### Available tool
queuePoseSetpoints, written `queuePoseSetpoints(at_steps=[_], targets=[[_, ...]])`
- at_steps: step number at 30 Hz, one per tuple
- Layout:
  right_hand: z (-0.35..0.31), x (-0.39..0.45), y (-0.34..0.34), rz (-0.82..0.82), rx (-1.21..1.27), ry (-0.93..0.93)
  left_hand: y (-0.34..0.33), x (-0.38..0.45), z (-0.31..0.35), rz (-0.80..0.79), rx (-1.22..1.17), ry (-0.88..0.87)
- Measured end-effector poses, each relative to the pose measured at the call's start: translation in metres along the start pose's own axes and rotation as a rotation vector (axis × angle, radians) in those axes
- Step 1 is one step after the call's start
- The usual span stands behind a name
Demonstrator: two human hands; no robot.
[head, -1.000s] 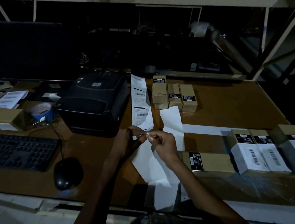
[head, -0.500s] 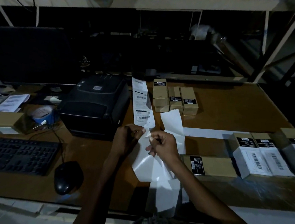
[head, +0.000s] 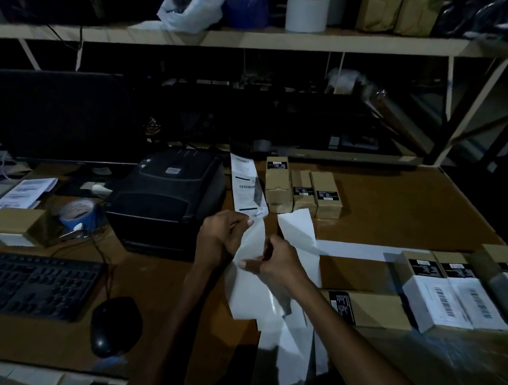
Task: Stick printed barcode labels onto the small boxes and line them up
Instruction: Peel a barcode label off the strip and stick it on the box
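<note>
Label strip (head: pixel 251 247), thin, limp, light, beside label printer (head: pixel 167 197): left hand (head: pixel 218 238) and right hand (head: pixel 277 264) fingers pinch its edges; likely tears, best gripped near corners.

A single wide-angle view from head height looks forward and down across a brown wooden desk (head: pixel 397 209) — its near edge sits at the frame's bottom. It faces a pale wooden shelf (head: pixel 289 40) at top, close enough that both forearms fill the lower centre.

A long white label strip (head: pixel 248 271) hangs mid-scene; three brown boxes (head: pixel 303 190) stand at the far centre, white-labelled boxes (head: pixel 451 296) lined at right.
</note>
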State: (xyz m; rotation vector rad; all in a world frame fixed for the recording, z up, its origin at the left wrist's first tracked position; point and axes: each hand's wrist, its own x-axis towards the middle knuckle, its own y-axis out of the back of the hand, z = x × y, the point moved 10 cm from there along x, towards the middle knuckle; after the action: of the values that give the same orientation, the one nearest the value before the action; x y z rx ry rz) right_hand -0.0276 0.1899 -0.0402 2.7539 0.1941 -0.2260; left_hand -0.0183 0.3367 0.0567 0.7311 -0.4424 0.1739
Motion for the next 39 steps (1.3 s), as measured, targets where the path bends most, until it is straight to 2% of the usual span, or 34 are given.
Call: queuePoseSetpoints(at_steps=[4, 8, 13, 19, 24, 25, 27, 29, 32, 34, 39], targets=[[-0.021, 0.022, 0.020, 0.148, -0.132, 0.060, 0.008, 0.000, 0.014, 0.044, 0.001, -0.071], [-0.054, 0.045, 0.030, 0.249, -0.141, 0.224, 0.015, -0.003, 0.015, 0.111, -0.004, -0.077], [-0.051, 0.057, 0.042, 0.300, -0.125, 0.206, 0.039, -0.004, 0.016, 0.255, -0.012, -0.049], [0.015, 0.053, 0.027, 0.225, -0.216, -0.009, 0.045, -0.007, 0.008, 0.287, 0.044, -0.063], [0.010, 0.035, 0.018, -0.030, -0.389, -0.164, 0.037, -0.010, 0.010, 0.277, 0.077, -0.078], [0.001, 0.030, 0.020, -0.062, -0.377, -0.150, 0.035, -0.010, 0.009, 0.274, 0.093, -0.079], [-0.017, 0.020, 0.022, -0.101, -0.085, -0.130, 0.032, -0.010, 0.008, 0.263, 0.107, -0.080], [-0.030, 0.016, 0.028, -0.043, 0.193, -0.097, 0.027, -0.010, 0.008, 0.236, 0.106, -0.099], [-0.034, 0.021, 0.035, 0.119, 0.396, -0.050, 0.020, -0.011, 0.014, 0.190, 0.048, -0.114], [-0.023, 0.029, 0.035, 0.197, 0.324, -0.018, 0.023, -0.011, 0.019, 0.188, 0.018, -0.117], [0.016, 0.041, 0.040, 0.336, 0.068, -0.083, 0.037, -0.011, 0.026, 0.227, 0.045, -0.134]])
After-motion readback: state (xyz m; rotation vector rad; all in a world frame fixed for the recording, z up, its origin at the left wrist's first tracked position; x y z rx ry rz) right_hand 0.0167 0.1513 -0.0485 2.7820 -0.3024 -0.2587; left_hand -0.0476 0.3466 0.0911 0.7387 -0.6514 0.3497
